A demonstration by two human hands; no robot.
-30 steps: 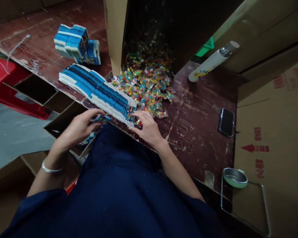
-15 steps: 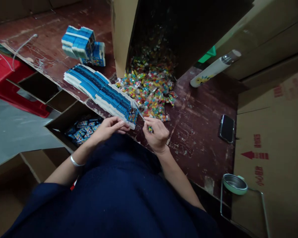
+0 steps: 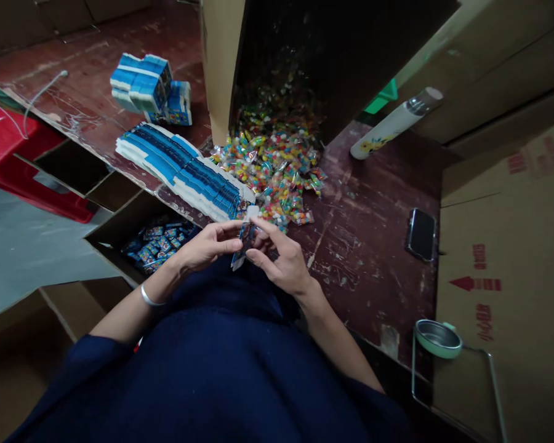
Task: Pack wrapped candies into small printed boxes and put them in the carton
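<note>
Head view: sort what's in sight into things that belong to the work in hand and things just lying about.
Seemingly part of the work:
- blue carton, held in the left hand, right hand beside it
- row of flat blue cartons
- clear packets of colourful pieces
- small blue packs in the box

Apparently just lying about:
- phone
- white flask
- red stool

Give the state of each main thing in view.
Left hand: pinching small carton
Right hand: at small carton, grip unclear
Carton row: fanned, overlapping
Carton bundles: stacked
Candy packets: filled, heaped
Phone: screen dark
Flask: capped
Low cardboard box: open, holding blue packs
</note>
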